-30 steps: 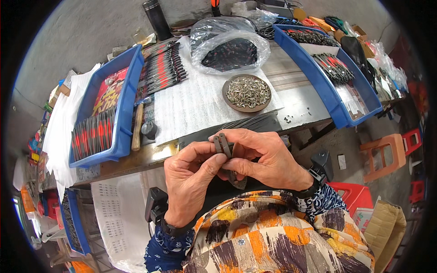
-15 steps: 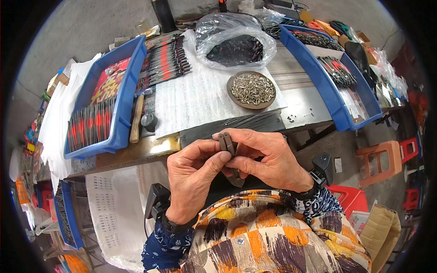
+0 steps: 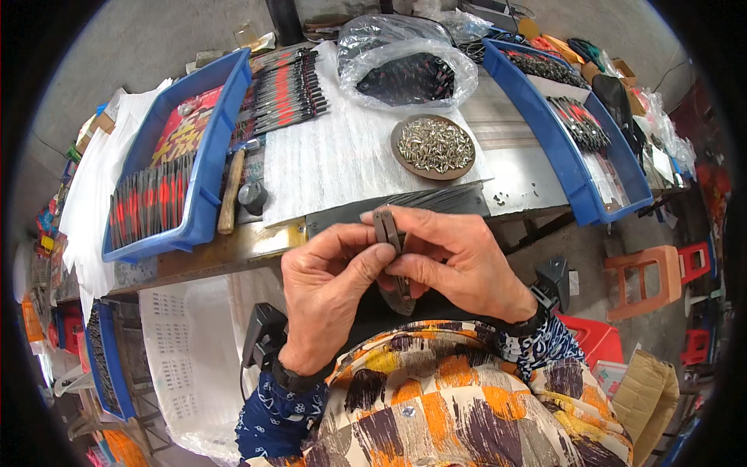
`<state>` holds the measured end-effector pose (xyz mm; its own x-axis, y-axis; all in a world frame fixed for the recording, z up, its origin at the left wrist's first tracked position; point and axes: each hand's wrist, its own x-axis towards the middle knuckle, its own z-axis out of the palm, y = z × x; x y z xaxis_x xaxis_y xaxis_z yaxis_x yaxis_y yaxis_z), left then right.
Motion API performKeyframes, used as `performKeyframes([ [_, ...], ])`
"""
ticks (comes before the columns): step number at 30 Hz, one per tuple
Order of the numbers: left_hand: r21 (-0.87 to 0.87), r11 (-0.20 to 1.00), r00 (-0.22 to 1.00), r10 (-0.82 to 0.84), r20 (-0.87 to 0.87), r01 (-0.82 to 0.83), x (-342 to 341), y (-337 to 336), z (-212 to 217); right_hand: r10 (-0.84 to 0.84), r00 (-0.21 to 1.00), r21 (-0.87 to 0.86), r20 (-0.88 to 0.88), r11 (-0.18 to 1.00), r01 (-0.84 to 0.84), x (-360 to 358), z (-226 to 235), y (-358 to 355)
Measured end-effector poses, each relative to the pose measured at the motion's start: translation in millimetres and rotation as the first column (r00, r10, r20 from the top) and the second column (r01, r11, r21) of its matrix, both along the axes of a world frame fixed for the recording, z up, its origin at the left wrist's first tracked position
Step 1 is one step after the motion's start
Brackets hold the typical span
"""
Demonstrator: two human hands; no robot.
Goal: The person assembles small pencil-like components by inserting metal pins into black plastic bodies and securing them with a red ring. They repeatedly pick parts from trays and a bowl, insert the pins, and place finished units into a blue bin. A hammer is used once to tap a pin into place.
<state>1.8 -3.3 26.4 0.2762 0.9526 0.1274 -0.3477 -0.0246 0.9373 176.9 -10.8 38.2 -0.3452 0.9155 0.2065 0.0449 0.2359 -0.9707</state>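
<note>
**Firmly pinched: a small metal part between both my hands**

Right at the centre of the frame, my left hand [image 3: 331, 300] and my right hand [image 3: 459, 261] meet over a small dark metal part [image 3: 387, 230]. My left thumb and forefinger pinch its lower half, and my right fingers close on it from the other side, so both hands are clenched on the same piece. Its upper end sticks up free above my fingertips; the lower end shows below my right palm. I cannot tell how the piece is made up, since my fingers cover its middle.

Just above my hands, a dark strip [image 3: 405, 204] lies along the near edge of the bench [image 3: 517, 175]. Above that, right of centre, a round dish [image 3: 433, 146] holds small shiny metal bits, resting on a white foam sheet [image 3: 327, 156]. At top centre sits a clear bag [image 3: 405, 66] of dark parts. Left of the sheet, a row of red-and-black tools [image 3: 284, 89] lies at the upper left centre, and a hammer [image 3: 231, 194] with a wooden handle lies beside a blue tray [image 3: 210, 167]. That tray, at the left of the frame, holds more red-and-black tools standing in rows. A second blue tray [image 3: 556, 144] runs down the upper right, with dark tools inside. At the right edge, below the bench, stands an orange stool [image 3: 642, 276].
</note>
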Motion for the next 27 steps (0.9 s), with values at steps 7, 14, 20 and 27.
performKeyframes([
  [7,0.128,0.988,0.996,0.088,-0.004,-0.087,-3.6,25.8,26.1,-0.001,0.999,0.114,0.038,0.994,-0.003,-3.1,22.5,33.2],
  [14,0.244,0.966,0.996,0.084,0.014,-0.085,-8.8,66.3,58.5,0.039,0.999,0.273,0.002,0.961,-0.038,-10.7,48.5,75.1],
  [20,0.298,0.950,0.995,0.097,0.001,-0.093,-11.5,83.3,70.3,0.072,0.997,0.310,-0.029,0.949,-0.059,-11.4,55.4,95.8],
  [27,0.290,0.953,0.996,0.093,-0.016,-0.084,-10.2,90.6,69.0,0.092,0.994,0.321,-0.065,0.945,-0.067,-10.2,51.0,102.8],
])
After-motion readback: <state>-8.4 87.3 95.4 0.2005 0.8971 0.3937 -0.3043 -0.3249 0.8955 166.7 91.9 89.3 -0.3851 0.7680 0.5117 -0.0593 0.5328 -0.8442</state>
